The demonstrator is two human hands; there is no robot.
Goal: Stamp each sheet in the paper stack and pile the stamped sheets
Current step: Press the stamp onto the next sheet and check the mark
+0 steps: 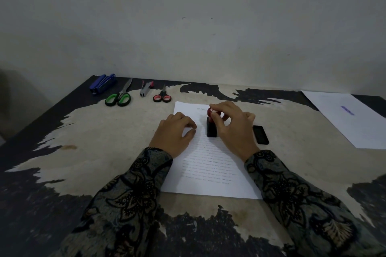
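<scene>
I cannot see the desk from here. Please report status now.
Right hand grips stamp, base down on printed sheet. Left hand rests on sheet. Stamped sheet lies far right. Stamp cap beside sheet, not in the way.

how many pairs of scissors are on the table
2, both at the far left of the table: the green-handled scissors beside the blue stapler, and the smaller red-handled scissors just right of the grey stapler. None appear hidden.

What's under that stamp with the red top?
The stamp stands on the printed sheet, which the left hand presses flat. The right hand grips its red knob. Any ink mark beneath is hidden by its black base.
</scene>
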